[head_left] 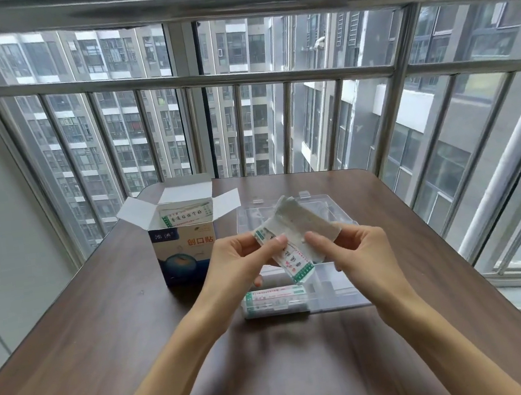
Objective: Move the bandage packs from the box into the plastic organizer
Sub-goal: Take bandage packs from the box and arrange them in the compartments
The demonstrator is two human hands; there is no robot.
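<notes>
Head view, taken over a dark wood-grain table (109,314) set against a barred window (273,97). The landmark for all positions below is the plastic organizer (336,289) — a clear, shallow case lying open on the table, its lid (254,214) raised on the far side.

My left hand (237,262) is above the organizer's left part, thumb and fingers curled round the lower half of a fanned bundle of bandage packs (293,236); the thumb presses on the printed face. My right hand (354,251) is above the organizer's middle, its thumb and fingers pinching the right-hand edge of the same bundle. The bundle is in the air, clear of the tray, tilted so that its green-printed end points down toward the near-left compartment and its white, splayed ends rise toward the lid.

Inside the organizer, in the near-left compartment, lies a flat stack of packs (276,297) with green edging, long side parallel to the near wall. Which further compartments hold anything I cannot tell — the plastic is clear and my hands cover the middle.

The box (182,256) stands upright just left of the organizer, blue and white with red characters on its front. Its top flaps (138,214) are folded outward, and more packs (186,218) show in the opening, printed face toward me.
</notes>
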